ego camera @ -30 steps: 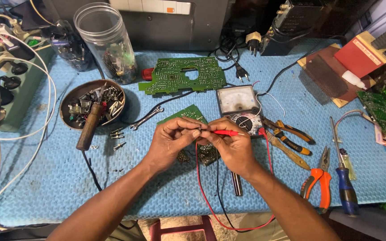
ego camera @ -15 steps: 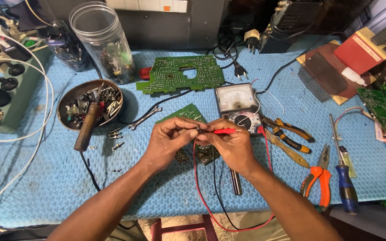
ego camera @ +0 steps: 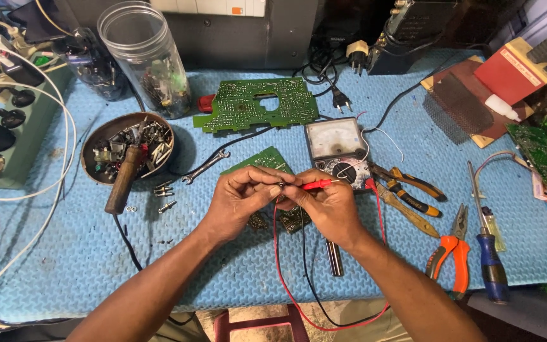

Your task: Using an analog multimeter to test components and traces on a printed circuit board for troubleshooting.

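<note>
Two bare hands meet in the middle of the frame, over a big blue bumpy foam mat [ego camera: 235, 278] that covers the whole bench.

Largest after the mat is the long green circuit board with a hole in it [ego camera: 257, 104], lying flat at the upper middle. Left of it stands a tall clear plastic jar of small parts [ego camera: 140, 57]. Below the jar is a round brown bowl full of metal bits [ego camera: 128, 147], with a brown wooden-handled tool [ego camera: 125, 180] leaning out of it.

Just right of the hands sits a grey meter with a white dial face [ego camera: 339, 147]. A thin red wire and a thin black wire [ego camera: 284, 278] hang from the hands in a loop down to the bottom edge.

The left hand [ego camera: 238, 202] is pinched shut on a tiny part I cannot make out. The right hand [ego camera: 327, 206] is closed on a slim red probe stick [ego camera: 316, 185], whose tip touches that tiny part. The fingertips of both hands touch. A small green board [ego camera: 264, 159] peeks out above the hands.

I think the tip could slip off, since the part is so small. The loop of wires hangs low past the bench edge, so a knee could snag it and tug the probe away. Loose little screws [ego camera: 163, 196] near the bowl might roll if the mat gets bumped.
</note>
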